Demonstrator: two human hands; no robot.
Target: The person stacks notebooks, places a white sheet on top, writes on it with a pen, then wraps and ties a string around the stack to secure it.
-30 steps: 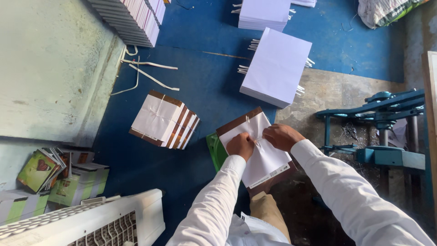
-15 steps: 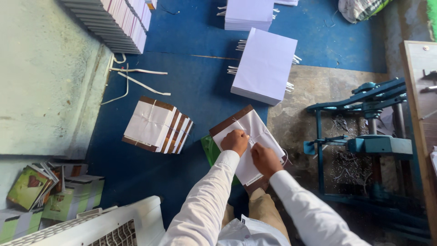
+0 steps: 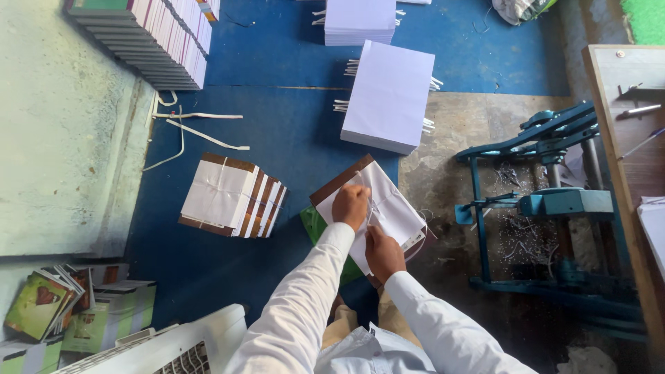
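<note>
— So, what sits far left of the hands?
— A tied bundle of booklets (image 3: 232, 197), well apart from them.
— And the left hand (image 3: 351, 206)?
— It is clenched on top of the white paper bundle (image 3: 377, 208), pinching the thin string (image 3: 374, 208), I think.
— The right hand (image 3: 383, 253)?
— Just below, gripping the bundle's near edge. Best to hold the paper flat and pull the string snug.

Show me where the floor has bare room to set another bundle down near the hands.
Free: blue mat between the tied bundle and the white paper stack; also the mat below that bundle. Crowded: under both hands, left hand and right hand, on the white sheets; the blue machine fills the right.
</note>
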